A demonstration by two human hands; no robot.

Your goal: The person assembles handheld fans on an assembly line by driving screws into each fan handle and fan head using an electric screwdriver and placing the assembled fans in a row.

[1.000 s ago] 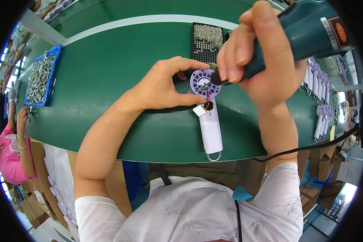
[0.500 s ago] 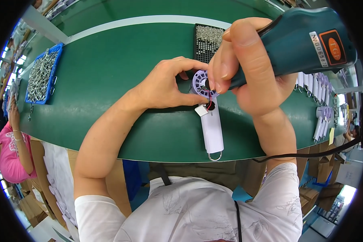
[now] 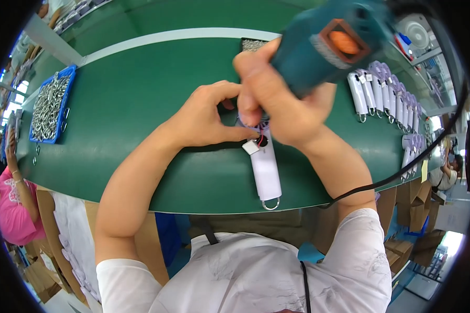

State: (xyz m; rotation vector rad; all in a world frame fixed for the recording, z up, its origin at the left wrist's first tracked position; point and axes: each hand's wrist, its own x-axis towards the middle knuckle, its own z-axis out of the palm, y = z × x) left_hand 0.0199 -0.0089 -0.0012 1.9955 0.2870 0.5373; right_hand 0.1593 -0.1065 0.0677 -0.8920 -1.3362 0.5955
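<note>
My left hand (image 3: 206, 115) curls around the round head of a pale lilac handheld fan, gripping it between thumb and fingers. The fan's handle (image 3: 267, 177) lies on the table pointing toward me, with a metal loop (image 3: 271, 207) at its near end. Thin red and dark wires and a small white square piece (image 3: 251, 147) show where head and handle meet. Closed around a teal electric screwdriver (image 3: 310, 57), my right hand (image 3: 292, 107) is over the fan head. The driver is blurred, and its tip and most of the fan head are hidden behind my fingers.
A black tray (image 3: 249, 44) of small screws stands beyond my hands. On the left, a blue tray (image 3: 72, 78) holds metal clips. Assembled-looking fans (image 3: 371, 94) line the right side. The driver's black cord (image 3: 391, 183) crosses my right forearm. A person in pink (image 3: 18, 208) sits at left.
My right hand and the screwdriver have swung left and stand steeper, now covering most of the fan head. My left hand keeps its grip. The whole view has shifted slightly.
</note>
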